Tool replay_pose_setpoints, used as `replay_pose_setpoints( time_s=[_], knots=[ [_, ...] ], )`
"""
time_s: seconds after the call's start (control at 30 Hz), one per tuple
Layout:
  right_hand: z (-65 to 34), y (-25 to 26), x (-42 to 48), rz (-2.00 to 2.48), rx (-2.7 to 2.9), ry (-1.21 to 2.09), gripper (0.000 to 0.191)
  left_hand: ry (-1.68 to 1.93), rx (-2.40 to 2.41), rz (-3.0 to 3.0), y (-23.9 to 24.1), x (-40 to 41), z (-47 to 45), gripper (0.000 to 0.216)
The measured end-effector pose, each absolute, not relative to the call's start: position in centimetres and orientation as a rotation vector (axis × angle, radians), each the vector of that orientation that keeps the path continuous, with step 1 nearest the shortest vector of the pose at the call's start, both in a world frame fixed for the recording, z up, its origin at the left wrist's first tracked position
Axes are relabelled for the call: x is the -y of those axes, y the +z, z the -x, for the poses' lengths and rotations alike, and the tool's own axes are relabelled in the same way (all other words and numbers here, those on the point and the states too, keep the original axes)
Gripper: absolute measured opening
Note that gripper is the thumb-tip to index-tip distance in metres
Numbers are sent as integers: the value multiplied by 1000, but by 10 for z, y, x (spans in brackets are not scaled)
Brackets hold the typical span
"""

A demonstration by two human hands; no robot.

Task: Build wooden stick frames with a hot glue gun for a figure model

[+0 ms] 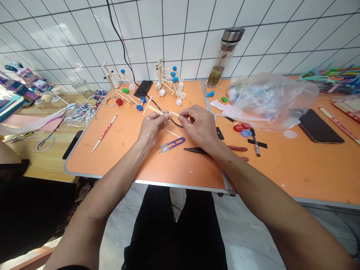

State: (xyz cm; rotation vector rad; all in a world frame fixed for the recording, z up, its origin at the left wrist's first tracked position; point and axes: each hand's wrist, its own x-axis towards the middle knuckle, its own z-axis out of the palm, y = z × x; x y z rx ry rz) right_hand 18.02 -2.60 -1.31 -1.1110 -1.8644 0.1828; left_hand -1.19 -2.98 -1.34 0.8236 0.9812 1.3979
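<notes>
My left hand is closed on pale wooden sticks that point up and left, with a pinkish strip at their far end. Close beside it, my right hand pinches a short wooden stick between thumb and fingers. The inner ends of the sticks nearly meet; whether they touch I cannot tell. Purple thread snips lie on the orange table below my hands, near a thin loose stick. Pliers or scissors with red handles lie partly under my right forearm.
Two stick models with coloured caps stand at the back, near a phone. A glass bottle, plastic bag, marker and second phone are rightward. A wrapped chopstick lies left. Another person sits far left.
</notes>
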Motion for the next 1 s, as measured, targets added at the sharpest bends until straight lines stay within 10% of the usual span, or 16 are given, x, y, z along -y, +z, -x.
replay_pose_setpoints(
  time_s=[1.0],
  knots=[
    [-179,-13,28,1100,1879,179,14,1378,-1028,-790,-10,31,8,31]
  ],
)
